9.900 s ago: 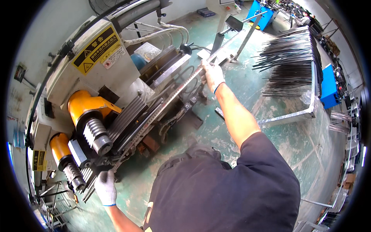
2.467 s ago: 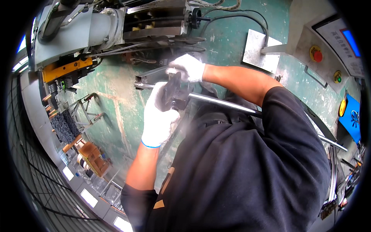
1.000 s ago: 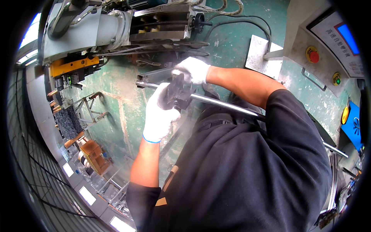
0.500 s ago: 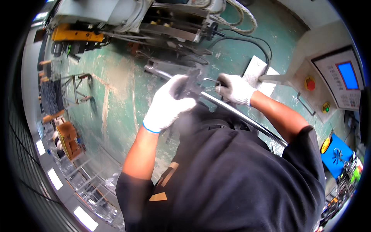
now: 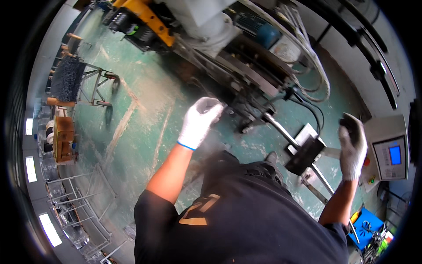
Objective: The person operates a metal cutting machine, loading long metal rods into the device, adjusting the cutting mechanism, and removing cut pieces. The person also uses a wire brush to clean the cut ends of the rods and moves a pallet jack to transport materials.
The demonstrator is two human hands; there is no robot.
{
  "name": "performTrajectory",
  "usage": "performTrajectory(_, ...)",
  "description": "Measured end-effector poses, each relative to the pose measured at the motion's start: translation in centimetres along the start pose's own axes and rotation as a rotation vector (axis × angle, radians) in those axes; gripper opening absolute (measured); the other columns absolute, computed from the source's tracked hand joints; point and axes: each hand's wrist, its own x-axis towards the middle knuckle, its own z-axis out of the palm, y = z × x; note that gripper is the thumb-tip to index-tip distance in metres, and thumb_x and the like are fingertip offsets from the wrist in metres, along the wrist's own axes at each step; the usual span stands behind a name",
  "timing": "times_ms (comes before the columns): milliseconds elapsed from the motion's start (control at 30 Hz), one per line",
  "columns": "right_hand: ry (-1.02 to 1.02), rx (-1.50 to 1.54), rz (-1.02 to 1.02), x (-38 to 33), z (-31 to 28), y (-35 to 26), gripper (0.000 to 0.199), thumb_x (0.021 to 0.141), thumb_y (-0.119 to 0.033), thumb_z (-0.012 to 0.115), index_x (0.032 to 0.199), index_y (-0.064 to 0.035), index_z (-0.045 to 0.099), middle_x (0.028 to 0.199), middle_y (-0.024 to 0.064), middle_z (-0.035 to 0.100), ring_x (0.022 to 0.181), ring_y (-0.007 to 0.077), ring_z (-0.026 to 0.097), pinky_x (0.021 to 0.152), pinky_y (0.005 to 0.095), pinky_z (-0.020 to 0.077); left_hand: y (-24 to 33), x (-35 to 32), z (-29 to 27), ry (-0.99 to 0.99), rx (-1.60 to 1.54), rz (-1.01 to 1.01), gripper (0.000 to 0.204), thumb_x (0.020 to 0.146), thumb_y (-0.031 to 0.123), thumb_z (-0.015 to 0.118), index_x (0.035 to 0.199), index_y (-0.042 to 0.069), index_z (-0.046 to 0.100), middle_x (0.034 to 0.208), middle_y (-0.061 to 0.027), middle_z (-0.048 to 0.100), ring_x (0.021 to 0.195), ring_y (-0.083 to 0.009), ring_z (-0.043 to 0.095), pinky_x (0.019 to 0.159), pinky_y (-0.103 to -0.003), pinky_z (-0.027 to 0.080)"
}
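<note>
My left hand point(image 5: 200, 122), in a white work glove with a blue cuff edge, is raised over the floor with its fingers curled in. Whether it holds anything is hidden. My right hand point(image 5: 353, 147), gloved in white with a dark palm, is lifted at the right, its thumb apart from the fingers and nothing visible in it. Between the hands, nearer the right one, a black block point(image 5: 304, 155) sits on a shiny steel rod point(image 5: 281, 128) that runs on past it toward my right side. Neither hand touches the block or rod.
A machine with a dark metal bed point(image 5: 252, 66), a yellow arm part point(image 5: 147, 20) and looped pale hoses point(image 5: 318, 72) stands ahead. A control cabinet point(image 5: 389, 154) with a blue screen is at right. At left are a wheeled rack point(image 5: 94, 83), boxes point(image 5: 64, 136) and metal frames point(image 5: 85, 200).
Both hands have come off the block and rod. The right hand has moved far right, and the hex key seen in it earlier no longer shows. The whole view has turned.
</note>
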Motion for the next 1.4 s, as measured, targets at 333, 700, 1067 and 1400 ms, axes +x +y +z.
performTrajectory(333,-0.040,-0.515,-0.108,-1.7,22.1,-10.5,0.058,0.093,-0.029,0.085,0.140,0.0000,0.068,0.132,0.0254,0.073,0.125,0.0450,0.068,0.108,0.0520,0.0527,3.5,9.0,-18.2,0.232,0.406,0.379,0.031,0.099,0.009,0.082,0.127,-0.001,0.073,0.114,-0.0069,0.076,0.098,-0.0142,0.070,0.090,-0.031,0.059)
performTrajectory(700,0.336,-0.845,0.088,-0.6,30.4,-5.6,0.040,0.103,-0.054,0.075,0.107,-0.0143,0.077,0.086,0.0106,0.075,0.081,0.0355,0.075,0.073,0.0482,0.0576,13.5,24.8,-34.6,0.518,1.183,0.850,0.063,0.088,0.023,0.090,0.142,0.001,0.066,0.149,-0.0221,0.065,0.140,-0.0412,0.061,0.120,-0.049,0.049)
performTrajectory(1067,0.508,-0.856,0.251,0.2,31.8,-5.5,0.033,0.104,-0.045,0.076,0.107,-0.0124,0.081,0.097,0.0128,0.079,0.093,0.0372,0.075,0.084,0.0500,0.0565,16.8,41.0,-42.2,0.164,1.352,0.704,0.075,0.088,0.036,0.091,0.148,0.003,0.062,0.138,-0.0237,0.068,0.129,-0.0437,0.064,0.111,-0.052,0.053)
performTrajectory(1400,0.600,0.357,0.119,9.2,56.2,-34.5,0.029,0.102,-0.019,0.084,0.127,-0.0051,0.080,0.108,0.0088,0.081,0.093,0.0147,0.075,0.085,0.0306,0.0618,17.2,38.6,-42.0,-0.479,0.320,0.362,0.070,0.087,0.011,0.096,0.145,-0.004,0.061,0.127,-0.0087,0.068,0.112,-0.0165,0.065,0.101,-0.034,0.058)
